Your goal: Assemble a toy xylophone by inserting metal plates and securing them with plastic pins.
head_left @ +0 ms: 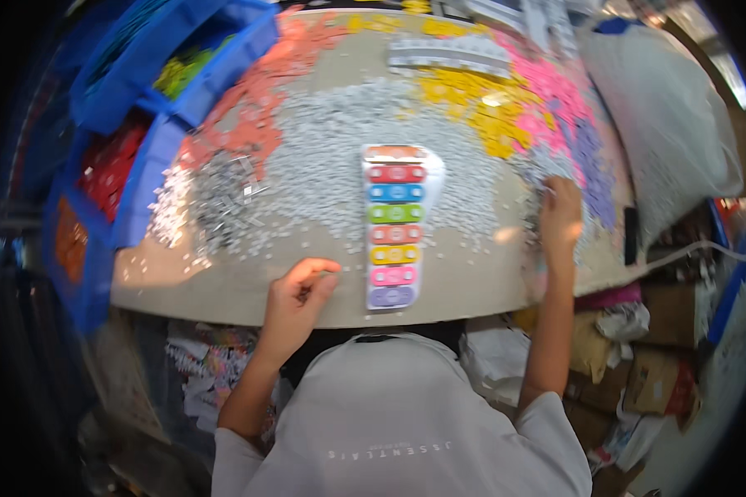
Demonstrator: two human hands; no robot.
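Observation:
A tall white card (433,178) lies in the middle of the table, bearing a column of coloured strips, with orange-brown at the top and a purple strip (391,296) at the bottom. Just left of its lower end, my left hand (301,290) hovers with fingers curled and thumb near the index finger; whatever it may hold is hidden. My right hand (561,211) reaches to the right side, its fingertips pinched together over a heap of small grey pieces (540,168). Slight blur hides what lies between those fingertips.
A wide spread of light grey pieces (331,157) surrounds the card. Salmon pieces (253,116), yellow pieces (497,116), pink pieces (555,87) and purple pieces (590,161) ring it. Blue bins (145,178) stand left; a whitish bag (667,108) bulges at right.

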